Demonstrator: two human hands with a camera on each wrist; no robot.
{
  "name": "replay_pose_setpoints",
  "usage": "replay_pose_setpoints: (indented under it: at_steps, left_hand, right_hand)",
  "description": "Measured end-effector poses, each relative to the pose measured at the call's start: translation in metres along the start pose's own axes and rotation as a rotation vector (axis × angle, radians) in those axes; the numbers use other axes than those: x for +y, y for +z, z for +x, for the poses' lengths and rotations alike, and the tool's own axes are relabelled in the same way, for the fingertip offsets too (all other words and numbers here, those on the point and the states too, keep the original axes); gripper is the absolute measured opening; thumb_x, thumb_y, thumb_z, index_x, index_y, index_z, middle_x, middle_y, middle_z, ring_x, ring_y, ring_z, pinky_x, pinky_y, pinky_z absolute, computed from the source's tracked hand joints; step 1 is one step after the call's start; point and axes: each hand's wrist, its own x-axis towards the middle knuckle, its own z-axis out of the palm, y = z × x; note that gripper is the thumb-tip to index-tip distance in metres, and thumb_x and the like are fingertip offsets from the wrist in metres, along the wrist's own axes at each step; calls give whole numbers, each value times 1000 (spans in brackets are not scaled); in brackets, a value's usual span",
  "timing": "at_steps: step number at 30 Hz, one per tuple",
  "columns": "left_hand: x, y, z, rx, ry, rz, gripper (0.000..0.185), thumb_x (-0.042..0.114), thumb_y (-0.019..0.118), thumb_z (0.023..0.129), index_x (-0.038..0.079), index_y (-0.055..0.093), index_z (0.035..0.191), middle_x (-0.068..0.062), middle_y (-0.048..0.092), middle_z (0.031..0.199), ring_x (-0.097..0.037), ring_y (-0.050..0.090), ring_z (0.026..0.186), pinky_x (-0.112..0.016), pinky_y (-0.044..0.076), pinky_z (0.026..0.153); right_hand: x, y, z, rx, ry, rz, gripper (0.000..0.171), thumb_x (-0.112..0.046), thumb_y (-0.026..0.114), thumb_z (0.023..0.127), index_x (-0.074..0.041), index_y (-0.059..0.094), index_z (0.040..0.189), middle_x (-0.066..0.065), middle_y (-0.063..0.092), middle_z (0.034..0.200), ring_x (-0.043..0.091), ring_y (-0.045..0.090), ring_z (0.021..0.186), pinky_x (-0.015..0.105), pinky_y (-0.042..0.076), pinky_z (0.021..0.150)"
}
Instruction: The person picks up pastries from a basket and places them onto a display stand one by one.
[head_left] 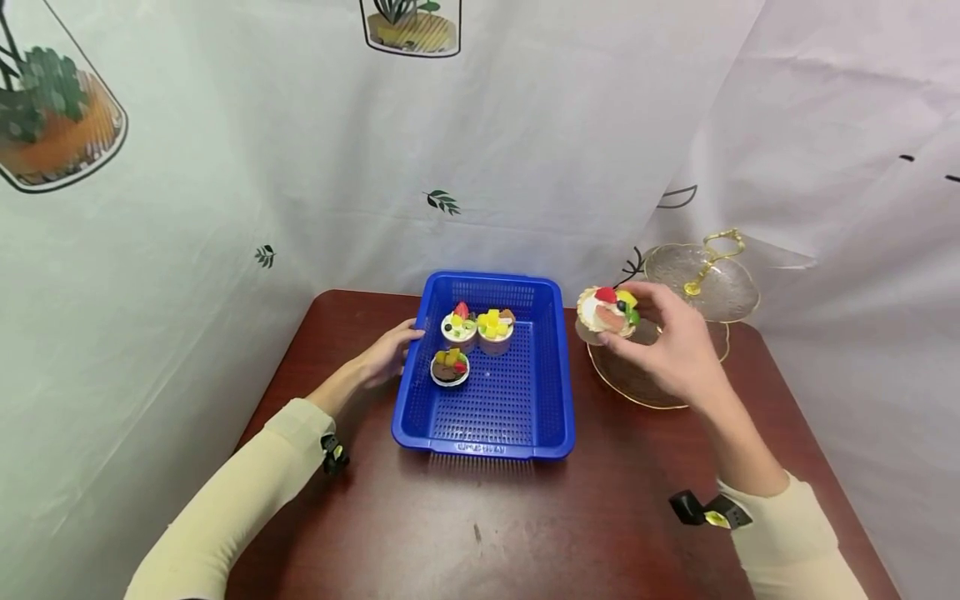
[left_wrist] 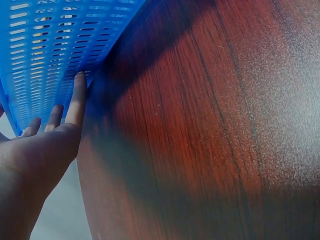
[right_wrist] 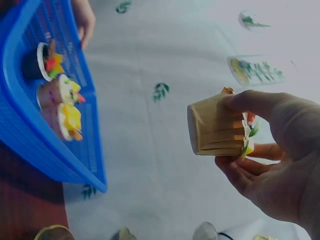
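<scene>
Toward the far edge of the dark reddish-brown, wood-grained surface (head_left: 600,533) rests a blue, rectangular, perforated plastic basket (head_left: 483,448), which serves as the centre of the clock in the head view. Inside it are three round imitation dessert cups: at eleven o'clock a pinkish cup topped with white cream and a red strawberry (head_left: 459,329), at twelve a pinkish cup heaped with yellow cubes (head_left: 495,329), just beside it, and at nine a dark cup with a brown top and yellow and red pieces (head_left: 450,370). Outside the basket, at nine o'clock, the left hand (head_left: 386,354) touches the side wall with its fingers mostly straight, steadying it by the look of things rather than grasping it. Out at three o'clock, the right hand (head_left: 675,342) pinches a tan, pleated paper cup with cream and red, yellow and green fruit (head_left: 603,312) between thumb and fingers, tilted and off the surface. Behind that hand, between two and three o'clock, rises a two-tiered stand of clear, textured, gold-rimmed plates with a gold handle (head_left: 731,293). As far as progress shows, three cups sit in the basket, while the fourth has yet to be set down or released.
</scene>
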Motion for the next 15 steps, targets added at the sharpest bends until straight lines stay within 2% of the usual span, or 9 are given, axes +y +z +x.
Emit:
replay_pose_setpoints:
  at_steps: [4, 6, 11, 15]
  left_hand:
    - [-1, 0, 2, 3, 1, 8, 54, 29, 40, 114, 12, 25, 163, -27, 46, 153, -20, 66, 111, -42, 58, 86]
    - [-2, 0, 2, 8, 2, 10, 54, 29, 40, 114, 12, 26, 163, -27, 47, 153, -21, 66, 110, -42, 58, 86]
    - [-3, 0, 2, 5, 8, 19, 55, 30, 40, 114, 12, 24, 164, -28, 45, 155, -23, 65, 114, -43, 58, 88]
    - [-2, -1, 0, 8, -1, 16, 55, 31, 41, 114, 13, 25, 163, -26, 44, 158, -27, 62, 121, -45, 58, 90]
  right_hand:
    - [5, -13, 1, 68, 49, -3, 65, -8, 92, 80, -2, 64, 139, 16, 73, 119, 2, 64, 102, 9, 47, 88]
    - [9, -18, 3, 102, 71, 16, 65, -7, 92, 81, -3, 65, 139, 15, 72, 120, -4, 62, 100, 10, 48, 86]
    - [22, -25, 11, 163, 124, 62, 64, -5, 90, 82, -2, 64, 140, 8, 67, 124, -2, 62, 101, 11, 48, 92]
    - [33, -29, 15, 184, 164, 74, 65, -7, 90, 84, -2, 63, 143, 8, 63, 130, -1, 61, 103, 15, 47, 99]
